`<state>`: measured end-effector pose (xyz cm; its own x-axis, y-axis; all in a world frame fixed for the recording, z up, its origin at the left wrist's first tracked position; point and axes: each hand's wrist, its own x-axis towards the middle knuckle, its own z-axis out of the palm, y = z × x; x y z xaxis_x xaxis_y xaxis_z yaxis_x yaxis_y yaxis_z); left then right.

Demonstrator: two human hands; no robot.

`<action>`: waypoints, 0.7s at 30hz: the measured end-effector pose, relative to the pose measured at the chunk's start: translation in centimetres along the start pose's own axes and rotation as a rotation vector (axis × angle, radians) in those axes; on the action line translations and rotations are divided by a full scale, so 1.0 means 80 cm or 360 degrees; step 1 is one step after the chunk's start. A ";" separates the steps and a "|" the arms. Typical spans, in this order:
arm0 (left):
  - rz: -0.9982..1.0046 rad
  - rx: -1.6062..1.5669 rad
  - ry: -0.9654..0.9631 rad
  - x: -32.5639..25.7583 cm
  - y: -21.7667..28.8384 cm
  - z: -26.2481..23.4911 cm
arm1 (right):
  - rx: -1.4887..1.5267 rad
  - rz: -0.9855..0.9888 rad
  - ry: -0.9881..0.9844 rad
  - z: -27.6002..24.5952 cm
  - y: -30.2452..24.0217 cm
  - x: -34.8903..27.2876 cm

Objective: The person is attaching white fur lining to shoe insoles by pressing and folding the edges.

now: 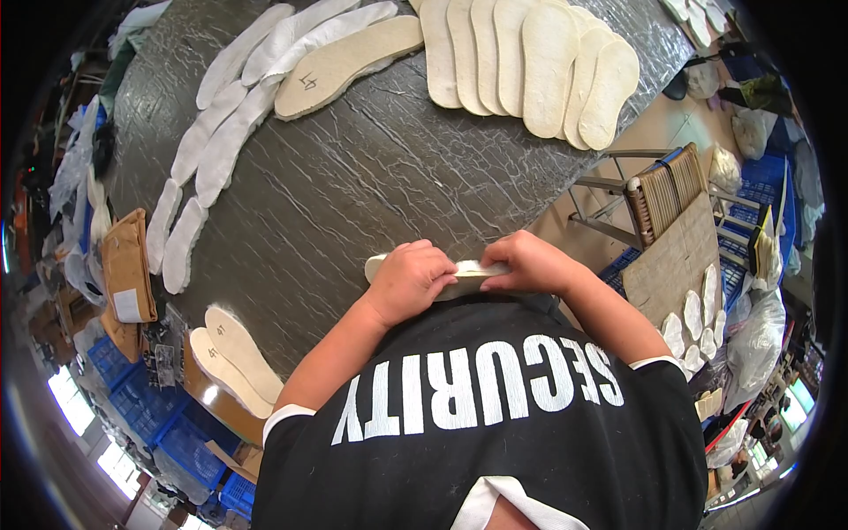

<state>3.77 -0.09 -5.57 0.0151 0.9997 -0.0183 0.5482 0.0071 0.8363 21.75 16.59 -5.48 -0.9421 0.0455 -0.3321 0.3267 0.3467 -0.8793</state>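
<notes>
The dark, wrinkle-covered bench [371, 177] fills most of the view, running from the near middle to the far edge. On its far right lies a fanned row of cream insoles [530, 62], overlapping one another. On the far left a curved line of white insoles [230, 115] runs down toward the near left, with one tan insole [349, 66] lying across its far end. Two more pale insoles [234, 358] sit side by side at the near left corner of the bench. Off the bench to the right stand a woven stool [667, 190] and blue crates [760, 190]. At the near edge of the bench, just in front of the black shirt [477, 424], both hands meet on a single cream insole [459, 278]. The left hand [408, 281] has its grip clamped over the insole's left end, fingers curled on top. The right hand [530, 263] has its grip closed on the right end, fingertips pressing it
</notes>
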 end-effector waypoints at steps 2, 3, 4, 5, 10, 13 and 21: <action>-0.0004 0.0022 -0.0014 0.001 0.002 0.000 | -0.0118 -0.0068 0.0020 0.002 -0.013 0.007; -0.0003 0.0037 -0.0015 0.001 0.002 0.001 | -0.0290 -0.0009 -0.0032 0.004 -0.023 0.013; -0.0002 0.0054 -0.0016 0.002 0.003 0.001 | -0.0462 0.0050 -0.0085 0.005 -0.029 0.017; 0.0000 0.0056 -0.0014 0.002 0.004 0.000 | -0.0554 0.0013 -0.0016 0.012 -0.023 0.021; -0.0330 0.0332 0.0029 -0.010 -0.003 -0.018 | -0.0553 -0.0018 0.0154 0.016 -0.014 0.030; -0.0638 0.0203 0.0016 -0.023 -0.010 -0.021 | -0.0680 0.0014 0.0241 0.018 -0.025 0.046; -0.0587 0.1071 -0.0059 -0.062 -0.028 0.036 | -0.1274 -0.0369 0.0194 0.063 0.009 0.047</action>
<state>4.87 -5.14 -8.95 -0.2462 0.9337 -0.2599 0.9137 0.3130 0.2591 18.84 12.31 -9.10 -0.9953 -0.0237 -0.0935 0.0155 0.9174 -0.3977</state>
